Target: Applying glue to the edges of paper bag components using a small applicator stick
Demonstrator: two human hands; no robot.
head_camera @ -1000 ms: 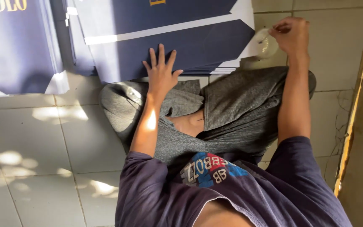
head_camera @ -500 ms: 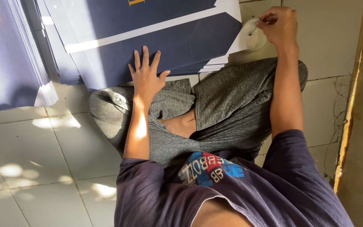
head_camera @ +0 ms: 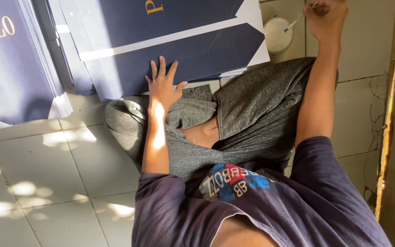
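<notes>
The left hand [head_camera: 163,87] lies flat on the near edge of a navy flattened cardboard sheet [head_camera: 170,41] on the floor [head_camera: 37,174], its fingers [head_camera: 162,66] spread apart and clamping nothing; the right hand [head_camera: 326,19] has its fingers closed on a thin brush [head_camera: 298,18], whose tip reaches into a small white round pot [head_camera: 277,34] just left of that hand; what the pot holds cannot be told; the sheet is not folded yet; a stack of like sheets [head_camera: 17,64] lies well left of the spread fingers.
</notes>
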